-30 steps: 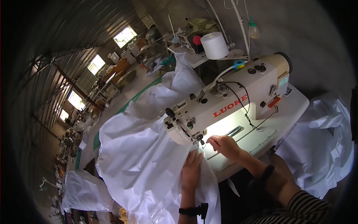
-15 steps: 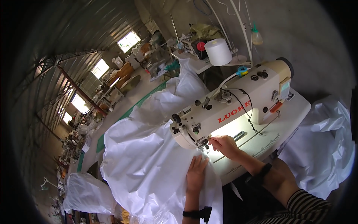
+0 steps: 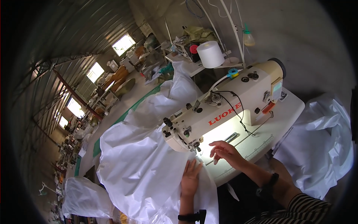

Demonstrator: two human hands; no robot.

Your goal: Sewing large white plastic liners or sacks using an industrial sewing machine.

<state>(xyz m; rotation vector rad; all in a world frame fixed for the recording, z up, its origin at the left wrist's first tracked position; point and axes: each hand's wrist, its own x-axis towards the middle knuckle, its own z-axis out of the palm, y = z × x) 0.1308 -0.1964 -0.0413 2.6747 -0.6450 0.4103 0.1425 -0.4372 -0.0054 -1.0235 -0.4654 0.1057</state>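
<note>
Hands guide white fabric (image 3: 141, 168) at a sewing machine (image 3: 223, 112).
Left hand (image 3: 191, 178) lies flat on it; right hand (image 3: 223, 151) hovers, fingers spread, holding nothing.

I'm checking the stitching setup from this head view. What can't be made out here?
- Needle and presser foot: too small and washed out by the lamp glare under the machine head.
- Fabric edge under the left hand: covered by the palm.
- Whether the right hand touches the table: fingers are spread above it, contact unclear.
- Far workstations at the left: tiny, dark and bent by the fisheye rim.
</note>
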